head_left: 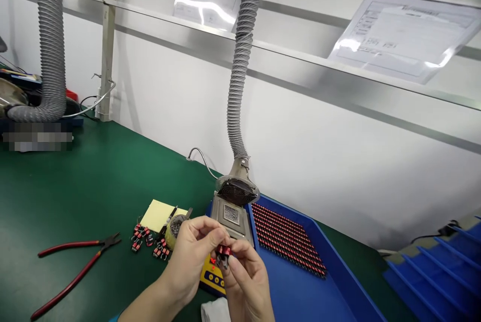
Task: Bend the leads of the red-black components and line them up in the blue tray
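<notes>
- Two bare hands meet low in the view, fingertips together around one small red coil (224, 251) with dark metal legs below it.
- Left hand (191, 257) comes in from the lower left; its thumb and forefinger are pinched on the coil's left side, other fingers curled loosely.
- Right hand (246, 277) rises from below; its thumb and forefinger are nipped on the coil's right side and lower part, so both hands grasp the same piece.
- Just behind the fingertips stands a grey solder pot (231, 216), with a round fan grille (236, 191) above it on a ribbed hose (240, 61).
- Directly under the fingers, partly hidden by them, sits a yellow control box (210, 277) with a red light.
- Beyond the right fingers, a blue tray (300, 287) carries neat rows of red coils (289, 239).
- Left of the left fingers, near them, a tape roll (173, 229) rests at the edge of a yellow pad (158, 214), with a thin tool lying across it.
- Further left of that, loose coils (145, 239) lie scattered on the green mat (93, 186).
- Well apart to the left, red-handled pliers (75, 262) lie open on the mat.
- Below the wrists, a white cloth (214, 311) shows at the frame's edge.
- Far right of the fingers, stacked blue bins (443, 267) stand by the white wall.
- A second hose (50, 36) curves down at the far left.
</notes>
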Available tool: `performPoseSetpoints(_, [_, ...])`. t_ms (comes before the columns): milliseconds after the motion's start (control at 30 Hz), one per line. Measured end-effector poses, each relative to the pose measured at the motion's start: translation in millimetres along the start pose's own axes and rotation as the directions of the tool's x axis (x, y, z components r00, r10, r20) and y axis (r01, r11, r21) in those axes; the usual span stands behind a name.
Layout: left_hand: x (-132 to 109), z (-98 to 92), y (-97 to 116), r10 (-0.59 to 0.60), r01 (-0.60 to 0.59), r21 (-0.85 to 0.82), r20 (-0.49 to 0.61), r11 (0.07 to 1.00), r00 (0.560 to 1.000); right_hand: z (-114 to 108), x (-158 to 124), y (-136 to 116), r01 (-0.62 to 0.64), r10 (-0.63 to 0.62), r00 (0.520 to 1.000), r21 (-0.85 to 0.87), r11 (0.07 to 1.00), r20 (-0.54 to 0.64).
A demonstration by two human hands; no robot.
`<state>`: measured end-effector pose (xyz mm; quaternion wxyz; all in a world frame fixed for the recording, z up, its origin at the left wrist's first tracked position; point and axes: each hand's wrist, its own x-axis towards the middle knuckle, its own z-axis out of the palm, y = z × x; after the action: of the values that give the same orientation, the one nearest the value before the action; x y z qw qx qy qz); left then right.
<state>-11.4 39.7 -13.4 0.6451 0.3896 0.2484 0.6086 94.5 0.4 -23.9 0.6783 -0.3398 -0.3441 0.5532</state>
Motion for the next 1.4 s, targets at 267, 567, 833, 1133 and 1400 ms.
performPoseSetpoints(267, [-5.2, -18.9, 16.5, 0.008, -0.021, 0.135, 0.092, 0.991, 0.996, 2.5, -2.6, -0.6, -0.039, 0.042, 0.999, 0.188, 0.981, -0.010])
performPoseSetpoints(567, [-19.1, -10.0, 20.2, -0.233, 0.166, 0.187, 0.430, 0.968, 0.872, -24.1, 3.2, -10.1, 0.199, -0.181, 0.976, -0.157, 0.967, 0.119])
performPoseSetpoints(833, [-18.7, -12.7, 24.4, -0.351, 0.242, 0.271, 0.500, 0.932, 0.792, -21.6, -0.7, -18.4, 0.143, -0.081, 0.958, -0.213, 0.967, 0.277])
performPoseSetpoints(1133, [-21.4, -12.7, 28.5, -0.319, 0.177, 0.330, 0.448, 0.927, 0.836, -33.1, 0.0, -33.3, 0.222, -0.193, 0.973, -0.286, 0.932, 0.126])
performPoseSetpoints(1400, [-24.7, -10.4, 25.1, -0.333, 0.155, 0.419, 0.394, 0.894, 0.856, -19.8, -2.7, -17.9, 0.158, -0.100, 0.966, -0.240, 0.958, 0.238])
